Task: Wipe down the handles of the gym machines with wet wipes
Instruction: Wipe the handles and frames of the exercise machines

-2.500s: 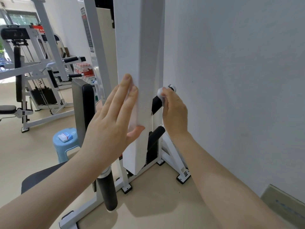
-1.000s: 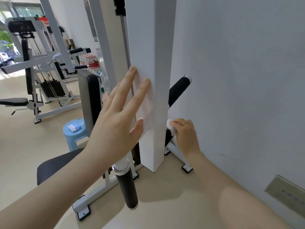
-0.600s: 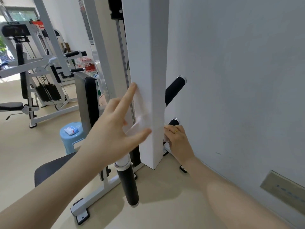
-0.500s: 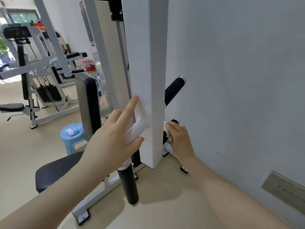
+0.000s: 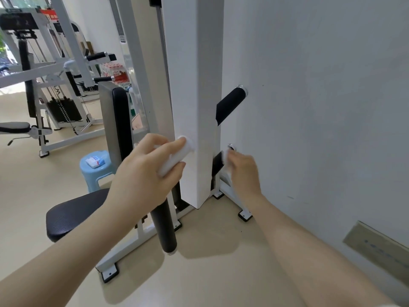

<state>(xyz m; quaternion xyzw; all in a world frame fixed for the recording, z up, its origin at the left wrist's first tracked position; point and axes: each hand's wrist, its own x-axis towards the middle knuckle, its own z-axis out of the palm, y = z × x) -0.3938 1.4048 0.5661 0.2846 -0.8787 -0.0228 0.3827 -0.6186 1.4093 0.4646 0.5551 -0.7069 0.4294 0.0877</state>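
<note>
A white gym machine column (image 5: 194, 85) stands against the wall. My left hand (image 5: 146, 173) is curled around a bunched white wet wipe (image 5: 174, 158) held against the column's left face. My right hand (image 5: 242, 171) grips a second white wipe (image 5: 225, 159) wrapped on the lower black handle (image 5: 218, 161) behind the column, just below its chrome end cap. An upper black handle (image 5: 230, 105) sticks out bare toward the wall. Another black padded handle (image 5: 164, 227) hangs down below my left hand.
A black seat (image 5: 73, 216) and upright back pad (image 5: 120, 120) sit left of the column. A blue plastic stool (image 5: 93, 173) carries a pack of wipes (image 5: 95, 161). More white machines (image 5: 44, 69) stand at the far left. The grey wall (image 5: 321, 107) is close on the right.
My left hand has gone from flat on the column to curled around the bunched wipe. My right hand dropped from the upper handle to the lower one.
</note>
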